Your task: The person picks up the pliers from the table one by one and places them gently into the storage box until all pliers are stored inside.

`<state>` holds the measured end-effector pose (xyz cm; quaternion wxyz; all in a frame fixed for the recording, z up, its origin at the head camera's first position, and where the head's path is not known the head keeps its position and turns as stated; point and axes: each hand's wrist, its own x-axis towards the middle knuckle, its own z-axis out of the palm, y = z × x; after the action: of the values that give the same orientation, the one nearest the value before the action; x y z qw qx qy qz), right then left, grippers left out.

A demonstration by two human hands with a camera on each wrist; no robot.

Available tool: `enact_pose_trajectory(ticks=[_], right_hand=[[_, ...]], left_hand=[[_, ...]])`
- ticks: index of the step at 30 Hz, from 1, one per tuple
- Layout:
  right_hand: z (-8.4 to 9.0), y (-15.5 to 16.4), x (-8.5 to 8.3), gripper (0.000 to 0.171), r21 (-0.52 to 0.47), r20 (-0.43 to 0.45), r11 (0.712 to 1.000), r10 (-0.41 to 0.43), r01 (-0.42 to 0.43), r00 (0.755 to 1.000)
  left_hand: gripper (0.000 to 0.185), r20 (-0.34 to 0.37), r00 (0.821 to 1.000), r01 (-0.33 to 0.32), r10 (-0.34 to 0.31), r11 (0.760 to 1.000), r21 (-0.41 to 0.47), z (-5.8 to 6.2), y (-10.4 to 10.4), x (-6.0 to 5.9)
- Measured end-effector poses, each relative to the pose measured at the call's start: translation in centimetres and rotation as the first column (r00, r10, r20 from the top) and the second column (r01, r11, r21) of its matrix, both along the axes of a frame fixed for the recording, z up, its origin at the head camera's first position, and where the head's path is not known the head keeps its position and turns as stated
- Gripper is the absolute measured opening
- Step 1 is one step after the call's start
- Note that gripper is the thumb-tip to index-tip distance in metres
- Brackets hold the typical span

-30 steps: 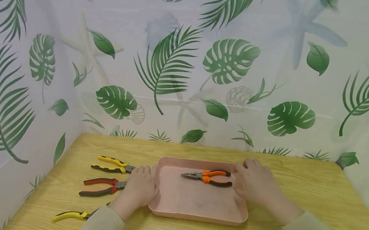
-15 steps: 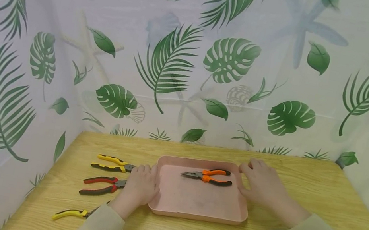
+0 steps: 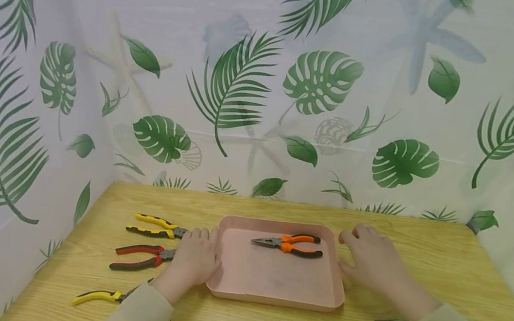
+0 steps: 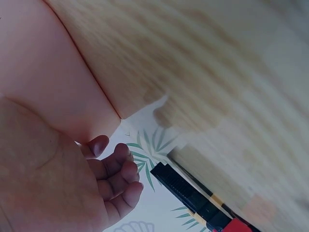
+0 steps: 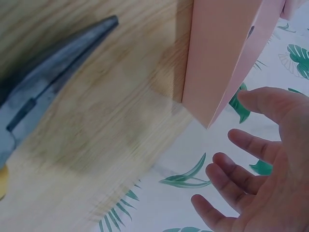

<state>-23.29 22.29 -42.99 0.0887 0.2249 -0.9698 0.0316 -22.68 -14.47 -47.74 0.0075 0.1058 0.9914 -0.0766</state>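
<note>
Flanking the pink tray (image 3: 265, 296), left hand (image 3: 193, 257) touches it; right hand (image 3: 373, 257) just beside.

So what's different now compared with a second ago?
The right hand has slid off the pink tray's right rim and now rests open on the table beside it. The left hand stays at the tray's left edge, and the orange pliers lie unmoved in the tray.

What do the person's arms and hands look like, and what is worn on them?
Both arms wear long, loose sleeves of a pale cream cloth, plain and without markings, ending at the wrists. The left hand and the right hand are bare: no gloves, rings or watch can be seen. No cables or straps show in the head view.
</note>
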Motion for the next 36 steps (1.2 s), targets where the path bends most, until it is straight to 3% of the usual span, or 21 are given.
enact_pose_trajectory(ticks=[24,36], right_hand=[[-1.2,2.3,0.6,0.036,0.008,0.012,1.0,-0.026,0.026,1.0],[-1.8,3.3,0.7,0.038,-0.011,0.051,0.999,-0.052,0.053,0.997]], left_hand=[[0.05,0.023,1.0,-0.006,0.006,1.0,0.02,0.2,0.0,0.0],[0.041,0.026,1.0,-0.007,0.006,1.0,0.017,0.3,0.0,0.0]])
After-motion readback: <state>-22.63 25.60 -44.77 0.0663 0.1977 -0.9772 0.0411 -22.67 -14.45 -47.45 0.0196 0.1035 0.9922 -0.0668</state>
